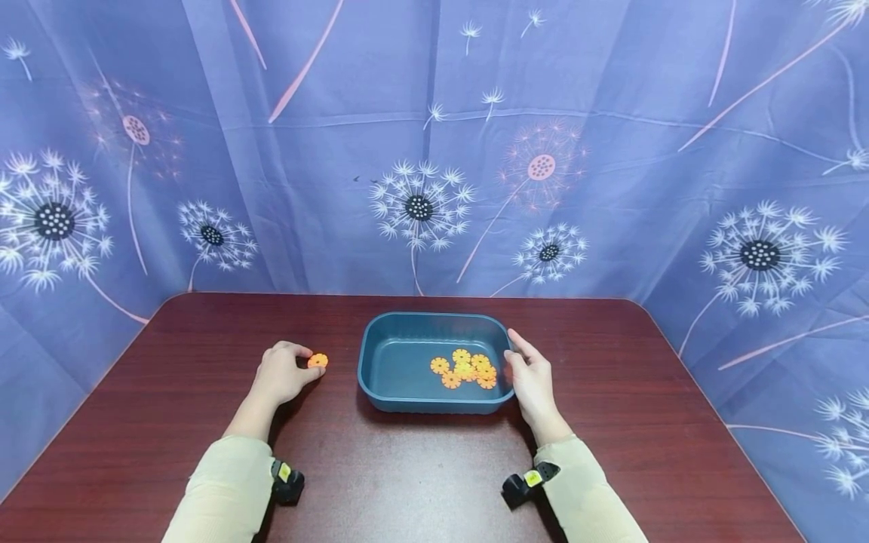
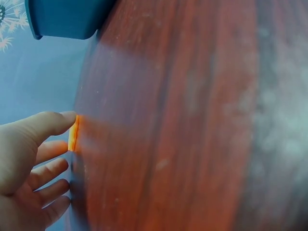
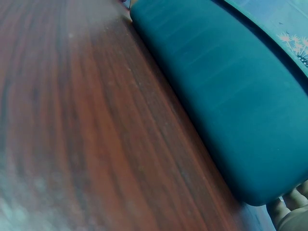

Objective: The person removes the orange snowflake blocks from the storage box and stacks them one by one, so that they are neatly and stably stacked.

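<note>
A small orange flower-shaped disc (image 1: 317, 360) is at the table's left side, between the thumb and index finger of my left hand (image 1: 281, 373). The left wrist view shows the disc (image 2: 73, 133) edge-on at the tabletop, pinched at opposite edges, with the other fingers spread below. My right hand (image 1: 535, 385) holds the right end of a dark teal rectangular basin (image 1: 400, 377), thumb at the rim and fingers outside. Several orange and yellow notched discs (image 1: 451, 379) lie together in the basin's right half. The right wrist view shows the basin's outer wall (image 3: 216, 96) and a few fingertips (image 3: 291, 199).
The basin stands on a dark red wood-grain table (image 1: 421, 467) with rounded far corners. A blue curtain (image 1: 305, 211) with dandelion prints hangs behind and along both sides. Each wrist carries a small black camera (image 1: 288, 486).
</note>
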Tool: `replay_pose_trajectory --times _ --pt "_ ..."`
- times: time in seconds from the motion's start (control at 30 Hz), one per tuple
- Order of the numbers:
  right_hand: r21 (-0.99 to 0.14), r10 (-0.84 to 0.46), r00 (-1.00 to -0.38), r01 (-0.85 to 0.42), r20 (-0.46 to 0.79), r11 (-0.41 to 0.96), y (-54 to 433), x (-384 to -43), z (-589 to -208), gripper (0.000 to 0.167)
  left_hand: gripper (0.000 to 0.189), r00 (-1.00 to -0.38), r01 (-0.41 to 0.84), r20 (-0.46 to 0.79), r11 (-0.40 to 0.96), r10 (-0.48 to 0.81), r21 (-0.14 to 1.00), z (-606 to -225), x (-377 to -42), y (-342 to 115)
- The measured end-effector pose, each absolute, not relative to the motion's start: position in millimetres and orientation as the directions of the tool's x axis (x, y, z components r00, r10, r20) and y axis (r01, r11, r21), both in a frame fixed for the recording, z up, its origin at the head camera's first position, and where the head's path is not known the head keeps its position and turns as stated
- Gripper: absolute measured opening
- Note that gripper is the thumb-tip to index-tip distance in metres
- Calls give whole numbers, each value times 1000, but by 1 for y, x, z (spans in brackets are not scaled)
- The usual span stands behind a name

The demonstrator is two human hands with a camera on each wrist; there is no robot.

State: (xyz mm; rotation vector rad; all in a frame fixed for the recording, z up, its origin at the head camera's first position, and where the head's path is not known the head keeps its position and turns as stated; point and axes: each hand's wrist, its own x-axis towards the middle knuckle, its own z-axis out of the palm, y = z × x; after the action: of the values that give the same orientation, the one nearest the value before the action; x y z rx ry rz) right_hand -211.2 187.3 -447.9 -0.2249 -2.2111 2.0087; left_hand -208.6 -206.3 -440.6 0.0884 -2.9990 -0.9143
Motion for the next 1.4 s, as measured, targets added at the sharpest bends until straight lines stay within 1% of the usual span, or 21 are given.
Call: replay_pose_trajectory --times 0.17,0.27,0.53,0.67,0.87,1.03,1.2,1.4 --pt "-995 208 -978 10 11 100 187 -214 -447 46 46 -999 -45 -12 804 -46 593 -440 -210 -207" --pt "-995 203 -979 13 7 98 187 -214 -447 46 49 -999 -30 10 793 -46 609 -440 -209 -206" --pt "-996 192 -981 15 3 88 186 -216 -446 46 50 -978 93 201 747 -55 658 -437 -203 -189" --pt "-996 180 -984 18 -3 86 186 -216 -445 46 49 -964 143 260 710 -58 690 -435 -202 -177" --pt "-996 180 -984 13 3 91 184 -218 -445 46 47 -960 167 274 658 -63 735 -426 -200 -161" --pt "-995 191 -981 7 12 100 183 -221 -445 46 45 -947 212 315 625 -57 751 -420 -199 -148" --pt "-993 192 -981 29 -7 113 184 -218 -446 46 43 -936 276 352 591 -16 759 -417 -195 -134" --pt "-992 214 -976 63 -38 112 187 -209 -449 46 44 -932 316 362 572 35 757 -418 -187 -117"
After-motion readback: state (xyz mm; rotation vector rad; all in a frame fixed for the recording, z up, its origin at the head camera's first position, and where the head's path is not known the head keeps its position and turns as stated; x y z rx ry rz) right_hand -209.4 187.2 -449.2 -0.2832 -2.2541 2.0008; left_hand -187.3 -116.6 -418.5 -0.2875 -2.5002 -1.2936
